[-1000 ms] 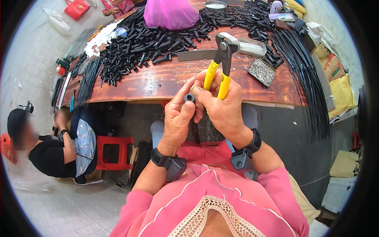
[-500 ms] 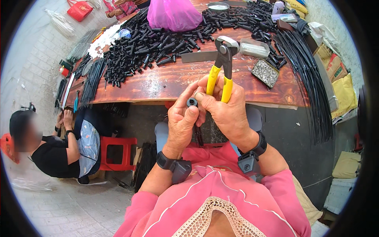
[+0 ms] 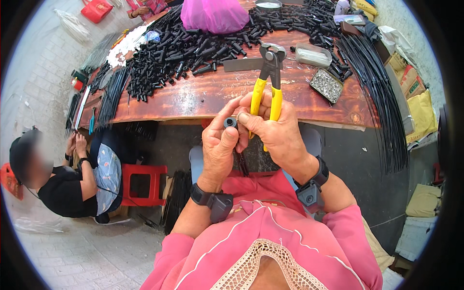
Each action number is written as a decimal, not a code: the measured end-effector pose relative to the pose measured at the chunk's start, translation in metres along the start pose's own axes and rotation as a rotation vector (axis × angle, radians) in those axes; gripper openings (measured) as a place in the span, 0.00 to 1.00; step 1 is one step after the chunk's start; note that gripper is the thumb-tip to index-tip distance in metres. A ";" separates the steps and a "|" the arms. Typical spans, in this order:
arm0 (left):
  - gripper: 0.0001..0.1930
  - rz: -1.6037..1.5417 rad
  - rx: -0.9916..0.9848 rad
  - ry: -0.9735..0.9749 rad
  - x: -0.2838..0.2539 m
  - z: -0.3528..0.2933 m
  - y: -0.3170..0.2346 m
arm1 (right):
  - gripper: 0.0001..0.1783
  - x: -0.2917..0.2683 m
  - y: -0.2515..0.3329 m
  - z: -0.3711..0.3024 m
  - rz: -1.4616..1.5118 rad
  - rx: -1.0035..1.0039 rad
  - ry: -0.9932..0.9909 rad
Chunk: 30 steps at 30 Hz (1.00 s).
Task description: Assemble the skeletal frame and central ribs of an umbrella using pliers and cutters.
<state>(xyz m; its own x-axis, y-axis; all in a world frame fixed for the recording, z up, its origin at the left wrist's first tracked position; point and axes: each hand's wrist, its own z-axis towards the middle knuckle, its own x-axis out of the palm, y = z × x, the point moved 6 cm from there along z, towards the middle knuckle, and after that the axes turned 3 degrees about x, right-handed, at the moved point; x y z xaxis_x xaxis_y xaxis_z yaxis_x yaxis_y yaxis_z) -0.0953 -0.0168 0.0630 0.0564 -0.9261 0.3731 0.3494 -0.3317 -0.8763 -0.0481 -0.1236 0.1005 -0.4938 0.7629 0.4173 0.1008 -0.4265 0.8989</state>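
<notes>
Closed around a short black tube, my left hand holds it with the round open end facing up. Several thin dark rods hang beneath that hand; how they join the tube is hidden. My right hand grips end-cutting pincers with yellow handles, jaws pointing away from me over the table. The thumb and forefinger of the same hand pinch together beside the tube's end. Whatever small thing may be between them is too small to make out. Both hands are close together before the table's near edge.
On the wooden table lies a big heap of black tubes with a pink plastic bag. A flat metal blade, a clear box, a tin of small metal pieces and long black rods lie around. A co-worker sits left.
Both hands have shifted slightly left with the tube and the pincers. The pincers' handles have tilted a little, and one yellow handle end now shows below the right hand's fingers.
</notes>
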 end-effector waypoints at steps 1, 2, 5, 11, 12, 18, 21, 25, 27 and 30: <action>0.42 0.002 0.003 -0.015 -0.001 0.000 -0.001 | 0.05 0.000 0.000 0.000 0.001 0.002 0.001; 0.42 0.003 0.002 -0.016 -0.002 0.000 -0.001 | 0.05 0.001 -0.002 0.001 0.042 0.026 0.004; 0.42 -0.007 0.000 -0.003 -0.003 0.000 -0.002 | 0.05 0.001 -0.004 0.002 0.087 0.056 0.021; 0.42 -0.026 -0.013 0.049 0.001 0.002 -0.001 | 0.07 -0.001 -0.004 0.003 -0.012 0.079 0.066; 0.42 -0.022 -0.014 0.042 0.001 0.002 -0.001 | 0.05 -0.001 -0.002 0.003 -0.005 0.060 0.055; 0.43 -0.015 -0.014 0.051 0.004 0.002 -0.002 | 0.05 -0.002 -0.002 0.003 0.050 0.081 0.074; 0.44 -0.011 -0.013 0.049 0.004 0.002 -0.002 | 0.05 -0.003 -0.005 0.004 0.088 0.079 0.077; 0.43 -0.017 -0.011 0.048 0.004 0.002 -0.003 | 0.05 -0.003 -0.003 0.004 0.069 0.070 0.084; 0.43 -0.026 -0.013 0.053 0.003 0.003 -0.001 | 0.06 -0.003 -0.002 0.004 0.085 0.077 0.094; 0.42 -0.039 -0.015 0.055 0.002 0.004 0.002 | 0.08 -0.006 -0.002 0.005 0.036 0.092 0.140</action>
<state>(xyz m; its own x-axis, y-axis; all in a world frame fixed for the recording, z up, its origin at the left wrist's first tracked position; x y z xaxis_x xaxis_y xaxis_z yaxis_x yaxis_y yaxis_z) -0.0912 -0.0187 0.0634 -0.0088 -0.9206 0.3904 0.3366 -0.3704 -0.8658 -0.0409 -0.1245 0.0970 -0.6033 0.6700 0.4325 0.1961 -0.4011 0.8948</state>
